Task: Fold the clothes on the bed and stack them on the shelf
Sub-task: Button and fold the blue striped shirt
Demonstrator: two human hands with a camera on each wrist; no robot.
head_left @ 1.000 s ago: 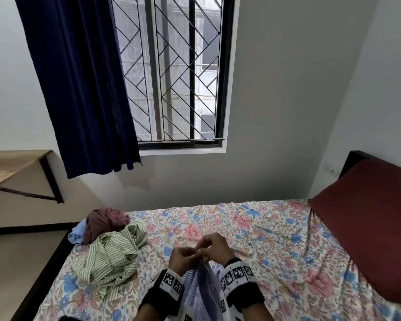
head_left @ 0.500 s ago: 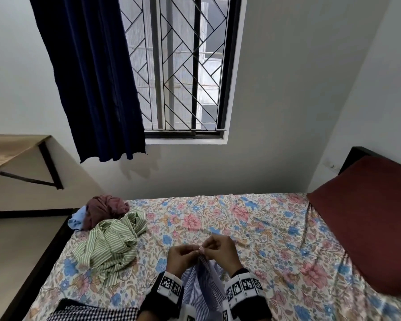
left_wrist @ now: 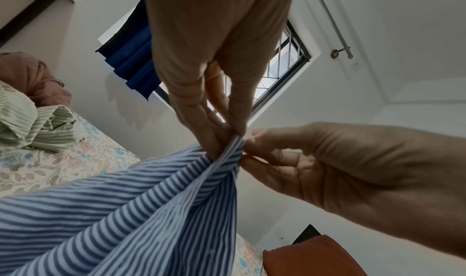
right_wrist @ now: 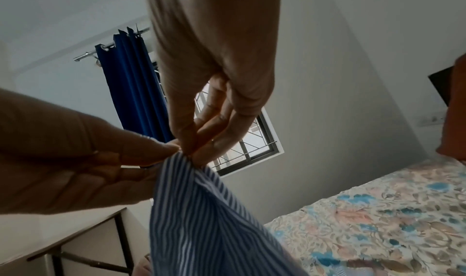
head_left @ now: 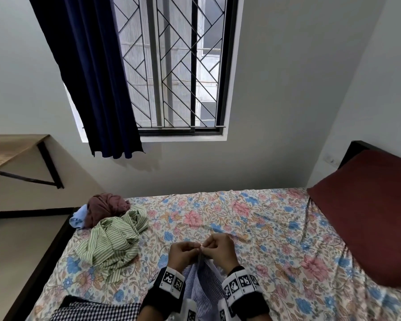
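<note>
Head cam: both hands sit close together above the bed (head_left: 252, 228) with its floral sheet, the left hand (head_left: 183, 252) and right hand (head_left: 220, 250) each pinching the top edge of a blue-and-white striped shirt (head_left: 202, 281) that hangs down between the wrists. Thin stripes, light fabric, bunched at the top. Off to the left on the bed lies a crumpled green striped shirt (head_left: 111, 242), touching a maroon garment (head_left: 107, 205) and a bit of light blue cloth (head_left: 79, 216). A checkered black-and-white piece (head_left: 95, 311) sits at the bottom edge. Wristbands carry square black-and-white marker patterns, no readable text anywhere. A wooden shelf (head_left: 9, 149) is on the left wall, a dark red pillow (head_left: 368, 212) on the right.

Left wrist cam: left hand (left_wrist: 201, 70) fingertips clamp the shirt (left_wrist: 126, 210) edge, right hand (left_wrist: 340, 164) pinching right beside it. Stripes show way clearer here, plus the curtain rod that the head cam misses.

Right wrist cam: right hand (right_wrist: 211, 80) pinches the shirt (right_wrist: 201, 220) corner, with the left hand (right_wrist: 75, 160) touching. This one shows the navy curtain (right_wrist: 131, 92) hanging from its rod.
</note>
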